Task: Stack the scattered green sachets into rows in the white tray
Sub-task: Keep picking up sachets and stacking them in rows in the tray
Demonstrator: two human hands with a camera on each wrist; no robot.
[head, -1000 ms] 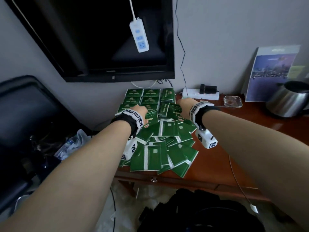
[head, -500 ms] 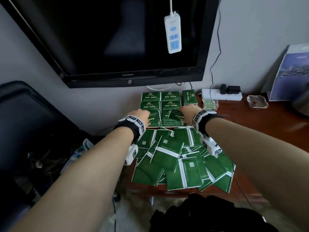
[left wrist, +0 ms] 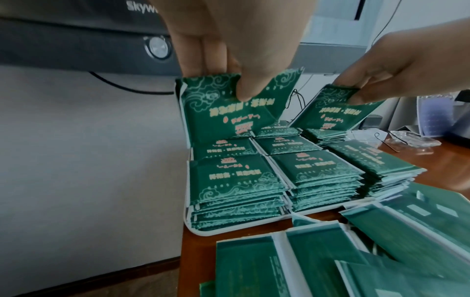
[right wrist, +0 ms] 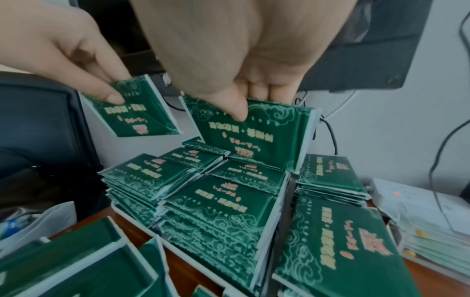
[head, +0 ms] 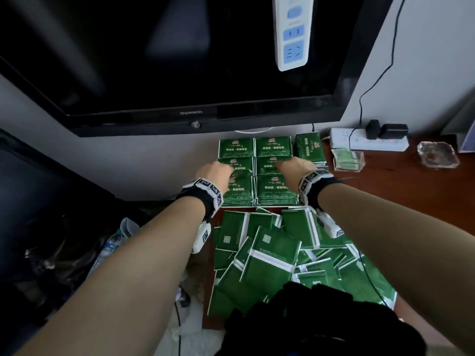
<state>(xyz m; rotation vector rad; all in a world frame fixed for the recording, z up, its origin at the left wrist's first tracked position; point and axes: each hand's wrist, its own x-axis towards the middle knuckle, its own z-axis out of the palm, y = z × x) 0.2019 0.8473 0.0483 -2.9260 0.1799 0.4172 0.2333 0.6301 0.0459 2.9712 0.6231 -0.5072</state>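
Observation:
A white tray [left wrist: 254,223] at the back left of the wooden desk holds green sachets stacked in rows [head: 275,187]. My left hand [left wrist: 223,84] pinches a few sachets [left wrist: 223,122] upright, thumb in front, over the tray's left column. My right hand [right wrist: 254,106] pinches another small bunch [right wrist: 257,138] tilted over the middle column. Both hands show above the tray in the head view, left hand [head: 216,170] and right hand [head: 293,163]. Loose sachets [head: 270,253] lie in a heap on the desk in front of the tray.
A wall-mounted TV [head: 180,60] hangs just above the tray, with a power strip [head: 293,32] dangling in front of it. Right of the tray are a clear holder [head: 347,160], a second power strip [head: 367,142] and a glass ashtray [head: 437,155]. The desk's left edge drops beside the tray.
The view has leaned in closer over the desk. Both hands have moved from the tray's near edge farther back over the stacked rows, each holding sachets.

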